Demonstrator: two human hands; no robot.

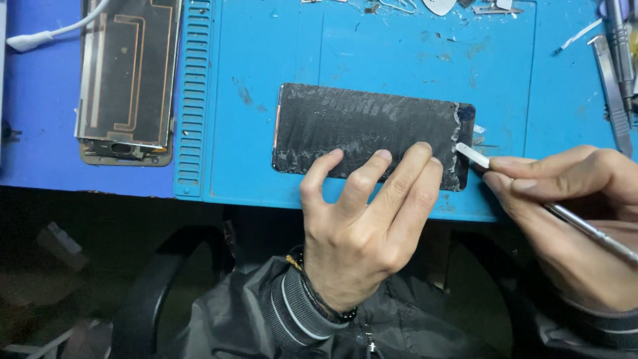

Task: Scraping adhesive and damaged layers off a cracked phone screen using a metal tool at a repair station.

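Blue mat (266, 100) across the bench, and right in the middle lies a dark panel (365, 133), long side running left to right, its surface crusted with grey residue in streaks. Left hand (362, 219) comes in from below, fingers spread wide and flat, three fingertips (382, 156) pressing on the panel's near edge, pinning it to the mat; it grips nothing, just bears down. Right hand (565, 213) sits just beside the panel's right end, fingers pinched closed around a slim metal tool (531, 193), held like a pen. The tool's flat pale tip touches the panel's right edge, where the surface looks chipped and ragged. Off to the far left, a second panel (126, 73) rests on the mat, brown with copper-coloured traces, well apart from the work. A white cable (46, 33) curls near its top corner. Tweezers (615, 93) lie along the right edge of the mat, with small scraps scattered along the top. Dark jacket sleeves show at both wrists
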